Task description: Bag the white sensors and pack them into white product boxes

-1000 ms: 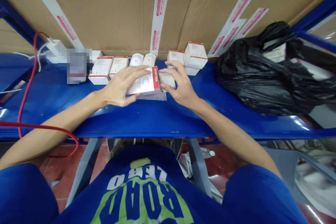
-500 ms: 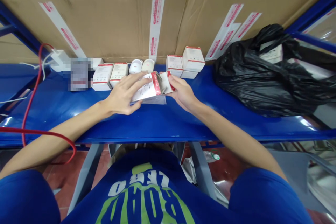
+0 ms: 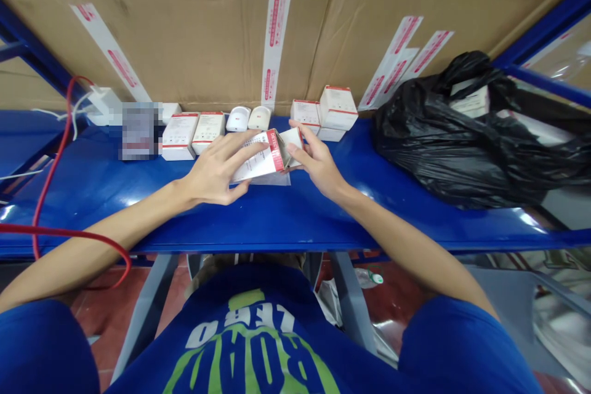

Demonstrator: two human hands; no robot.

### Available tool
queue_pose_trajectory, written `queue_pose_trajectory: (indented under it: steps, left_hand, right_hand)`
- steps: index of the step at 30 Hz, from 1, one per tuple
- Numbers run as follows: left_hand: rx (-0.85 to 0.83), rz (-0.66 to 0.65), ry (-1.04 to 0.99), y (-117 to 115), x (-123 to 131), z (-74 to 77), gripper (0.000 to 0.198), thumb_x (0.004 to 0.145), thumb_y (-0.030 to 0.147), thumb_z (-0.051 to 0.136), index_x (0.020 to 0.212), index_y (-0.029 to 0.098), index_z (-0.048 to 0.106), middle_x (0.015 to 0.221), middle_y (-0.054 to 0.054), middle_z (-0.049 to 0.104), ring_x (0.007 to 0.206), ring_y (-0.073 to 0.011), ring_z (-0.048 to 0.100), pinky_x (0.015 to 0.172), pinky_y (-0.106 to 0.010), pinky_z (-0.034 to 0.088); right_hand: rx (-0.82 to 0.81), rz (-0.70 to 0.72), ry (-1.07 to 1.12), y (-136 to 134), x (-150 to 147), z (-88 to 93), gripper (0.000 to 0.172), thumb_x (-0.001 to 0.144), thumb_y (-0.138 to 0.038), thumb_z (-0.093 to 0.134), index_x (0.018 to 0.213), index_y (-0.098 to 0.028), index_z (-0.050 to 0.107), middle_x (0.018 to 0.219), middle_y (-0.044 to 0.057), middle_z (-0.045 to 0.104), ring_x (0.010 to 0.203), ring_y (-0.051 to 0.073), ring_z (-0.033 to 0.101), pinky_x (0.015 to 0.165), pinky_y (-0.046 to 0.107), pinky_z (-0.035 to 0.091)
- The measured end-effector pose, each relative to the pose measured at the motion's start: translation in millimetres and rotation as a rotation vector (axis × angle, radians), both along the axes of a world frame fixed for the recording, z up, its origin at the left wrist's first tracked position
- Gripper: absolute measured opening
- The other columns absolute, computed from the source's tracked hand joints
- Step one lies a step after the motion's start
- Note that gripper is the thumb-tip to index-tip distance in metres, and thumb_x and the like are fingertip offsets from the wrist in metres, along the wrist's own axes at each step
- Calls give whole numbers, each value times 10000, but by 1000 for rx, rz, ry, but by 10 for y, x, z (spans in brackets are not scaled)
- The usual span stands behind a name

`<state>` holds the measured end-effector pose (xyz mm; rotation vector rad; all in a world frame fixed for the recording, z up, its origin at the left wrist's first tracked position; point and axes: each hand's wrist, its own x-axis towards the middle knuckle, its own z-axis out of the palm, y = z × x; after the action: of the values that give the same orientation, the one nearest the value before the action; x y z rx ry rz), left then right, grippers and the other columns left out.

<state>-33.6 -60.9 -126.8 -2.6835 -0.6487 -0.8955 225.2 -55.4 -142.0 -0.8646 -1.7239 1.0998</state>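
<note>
A small white and red detector box point(image 3: 259, 162) lies tilted on its side above the blue table, with its end flap point(image 3: 292, 139) open toward the right. My left hand point(image 3: 220, 167) is wrapped over the box's left part, fingers across the printed face and thumb below. At the opened end, my right hand point(image 3: 318, 161) pinches the flap between thumb and fingers. What is inside the box cannot be made out. Under the box, a clear plastic bag point(image 3: 273, 179) lies flat on the table.
Two white detectors point(image 3: 239, 118) stand behind my hands. Closed detector boxes point(image 3: 179, 135) are at left, and more boxes point(image 3: 338, 107) are stacked at right. A black plastic bag point(image 3: 429, 135) fills the right side. A red cable point(image 3: 54, 172) loops at left, near a white power adapter point(image 3: 105, 101).
My right thumb has shifted onto the inner side of the flap, and the right fingers now sit behind it. My left hand keeps its hold on the box.
</note>
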Motion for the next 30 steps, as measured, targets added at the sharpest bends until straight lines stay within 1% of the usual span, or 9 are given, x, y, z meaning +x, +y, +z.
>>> queue_pose_trajectory:
  steps: [4,8,11,14,16,20,26,28,30]
  left_hand:
    - [-48,-8,-27,21,-25,13,706,883,376,596,1547,240,398,1584,-166,516,1368,-361,583,1073,-570,519]
    - [-36,-33,-18,19,-11,-6,700,891,364,589,1551,238,393,1580,-163,521,1369,-354,584,1059,-562,532]
    - [-26,-6,-3,-4,10,-17,702,886,352,580,1555,246,396,1590,-156,511,1372,-353,582,1046,-558,540]
    - [4,18,12,-27,25,-17,703,881,343,583,1555,245,407,1596,-159,504,1374,-355,579,1032,-554,547]
    - [4,34,28,-34,32,-16,703,878,342,585,1554,246,416,1597,-158,504,1372,-357,579,1026,-555,550]
    - [-25,49,25,-32,40,-27,708,866,339,592,1551,255,433,1603,-142,502,1365,-367,583,1033,-562,542]
    - [52,43,14,-33,59,-51,732,867,313,598,1567,247,395,1591,-162,511,1351,-368,597,1024,-541,544]
    - [52,47,19,-36,65,-57,731,870,316,599,1569,239,397,1593,-167,508,1348,-371,599,1015,-533,546]
    - [27,49,16,-37,68,-62,719,872,321,603,1563,241,419,1595,-161,507,1350,-378,598,1007,-531,547]
  right_hand:
    - [68,32,10,-12,-6,6,879,860,-725,640,1584,-317,352,1393,116,607,1007,260,699,742,416,683]
    - [146,-17,-85,-31,-17,-13,766,899,-718,604,1504,-289,414,1226,87,658,884,235,693,750,430,671]
    - [176,-22,-129,-60,-23,-5,693,936,-710,549,1479,-303,409,1172,66,666,889,235,691,774,429,663]
    - [170,14,-101,-93,-38,17,655,956,-697,516,1464,-300,399,1245,81,653,977,246,684,804,433,661]
    - [131,37,-66,-103,-52,22,639,965,-690,504,1459,-300,396,1294,93,641,1000,244,678,775,418,665]
    - [72,38,-62,-78,-69,-9,629,996,-661,455,1520,-325,357,1339,94,627,942,219,681,718,393,667]
    - [60,66,-162,-81,-68,-17,698,1038,-599,378,1658,-313,232,1280,90,704,871,213,691,756,428,670]
    - [80,67,-208,-104,-69,3,704,1043,-596,365,1672,-323,206,1372,100,677,930,232,702,780,454,668]
    - [120,63,-259,-123,-75,19,712,1040,-589,382,1677,-331,194,1504,111,598,1055,270,699,839,502,656]
